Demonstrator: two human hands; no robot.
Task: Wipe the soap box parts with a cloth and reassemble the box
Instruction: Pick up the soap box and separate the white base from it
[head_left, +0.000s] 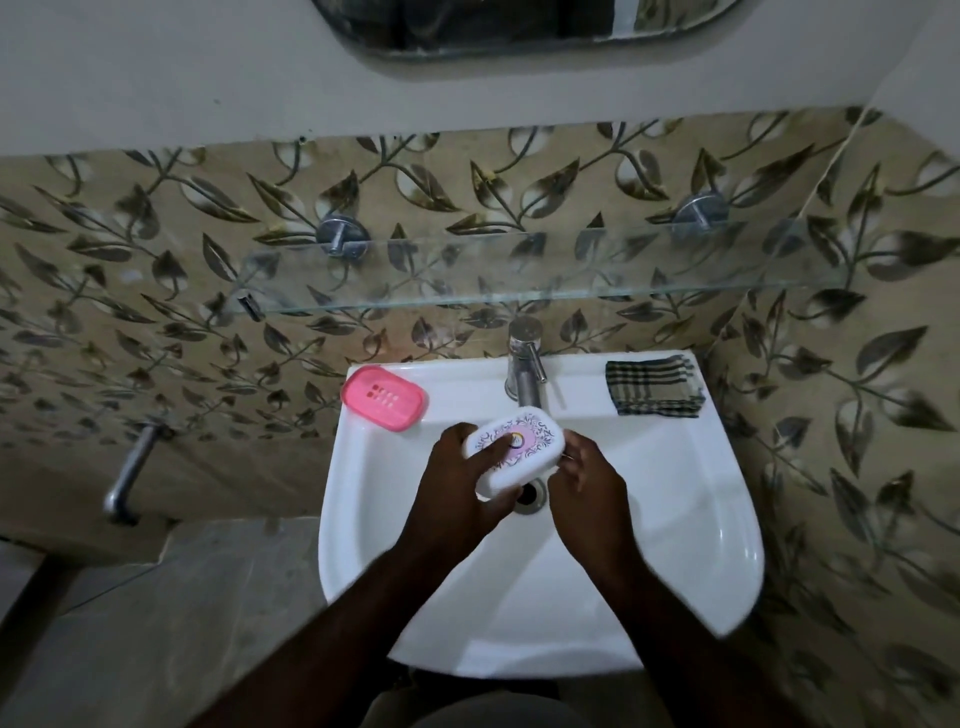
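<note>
Above the sink (727, 545) drain, the light, rigid, probably slippery soap box lid (511, 449) is gripped edgewise by left hand (457, 488); right hand (584, 475) is half-curled, empty.

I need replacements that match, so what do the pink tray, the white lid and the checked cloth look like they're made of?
Pink tray: apparently moulded plastic, smooth, with slotted drain holes. White lid: likely glossy plastic with a printed floral pattern. Checked cloth: woven fabric, folded in layers; the fibre can't be told.
</note>
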